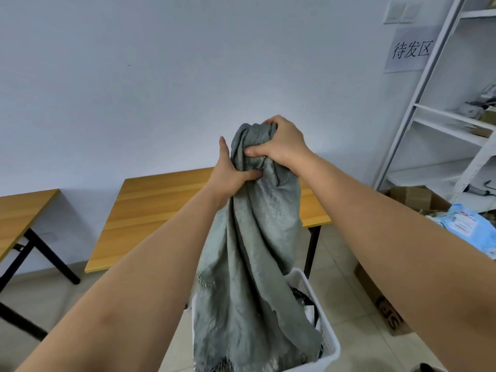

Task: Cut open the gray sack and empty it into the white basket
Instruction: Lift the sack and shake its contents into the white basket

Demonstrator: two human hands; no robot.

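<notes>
The gray sack (249, 251) hangs upside down in the middle of the view, limp and creased, its frayed open end down over the white basket (328, 345). My right hand (281, 142) is clenched on the bunched top of the sack. Just below it, my left hand (230, 174) grips the sack's left side, thumb pressed into the cloth. Dark and white items (308, 304) show inside the basket behind the sack. The sack hides most of the basket's inside.
A wooden table (161, 208) stands behind the sack and another table (21, 213) at the left. White metal shelving (434, 108) rises at the right, with cardboard boxes (418, 197) and a blue parcel (467, 224) on the floor below it.
</notes>
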